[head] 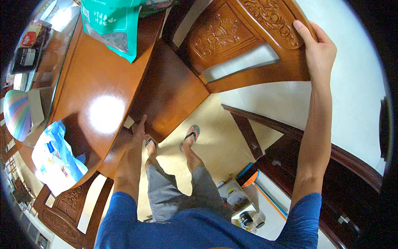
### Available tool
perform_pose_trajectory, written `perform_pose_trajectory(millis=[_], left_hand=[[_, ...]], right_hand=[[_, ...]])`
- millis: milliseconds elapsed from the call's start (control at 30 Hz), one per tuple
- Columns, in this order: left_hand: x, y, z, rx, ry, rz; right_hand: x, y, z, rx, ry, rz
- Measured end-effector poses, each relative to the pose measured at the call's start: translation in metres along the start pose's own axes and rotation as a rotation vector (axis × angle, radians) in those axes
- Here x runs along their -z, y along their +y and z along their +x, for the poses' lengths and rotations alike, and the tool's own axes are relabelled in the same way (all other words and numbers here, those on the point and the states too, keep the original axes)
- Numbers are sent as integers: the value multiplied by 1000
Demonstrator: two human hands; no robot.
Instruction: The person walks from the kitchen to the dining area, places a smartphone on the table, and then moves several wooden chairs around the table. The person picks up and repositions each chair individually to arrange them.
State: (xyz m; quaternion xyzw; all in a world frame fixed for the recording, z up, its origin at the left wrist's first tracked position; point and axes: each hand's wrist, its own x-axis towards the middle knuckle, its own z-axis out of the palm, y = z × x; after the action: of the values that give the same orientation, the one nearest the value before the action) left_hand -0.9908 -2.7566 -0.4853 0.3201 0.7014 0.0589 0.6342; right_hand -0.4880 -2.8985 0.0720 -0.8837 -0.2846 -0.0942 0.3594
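My right hand [320, 46] grips the top rail of a carved wooden chair [224, 37], its thumb on the front face and its fingers behind. My left hand [140, 126] is at the near left side of the chair's seat [174, 90], beside the edge of a round wooden table [93, 71]; its fingers are partly hidden, so its hold on the seat is unclear. Part of the seat lies under the tabletop. On the table stand a green plastic pouch [132, 37] and a white and blue soft plastic pack [56, 158].
A second carved chair [71, 199] stands at lower left. A glass turntable [67, 46] bears boxes and a striped, multicoloured rounded object [17, 115]. Dark wooden furniture [279, 158], an orange-handled tool [270, 199] and a box of small items [233, 193] are at right.
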Motion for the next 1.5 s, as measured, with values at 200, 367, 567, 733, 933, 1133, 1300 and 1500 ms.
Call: perform_pose_trajectory(millis=[200,367,567,733,933,1133,1300,1500], left_hand=[[-8,22,-25,38,-107,-90],[-2,8,-19,-83,-57,-33],[-11,7,-13,-144,-145,-87],[-8,7,-4,-397,93,97],[8,51,-21,-425,-12,210],[25,-8,-141,-357,-192,876],[105,-70,-284,-627,-216,701],[217,-139,-426,-164,243,433]], right_hand=[[-4,5,3,61,13,-16],[-9,11,-7,333,195,-66],[15,-10,-5,817,239,-931],[8,6,-2,875,209,-782],[5,13,-11,772,233,-756],[10,-4,-12,728,183,-679],[13,-18,-20,546,130,-623],[41,-24,-39,540,-63,-545]])
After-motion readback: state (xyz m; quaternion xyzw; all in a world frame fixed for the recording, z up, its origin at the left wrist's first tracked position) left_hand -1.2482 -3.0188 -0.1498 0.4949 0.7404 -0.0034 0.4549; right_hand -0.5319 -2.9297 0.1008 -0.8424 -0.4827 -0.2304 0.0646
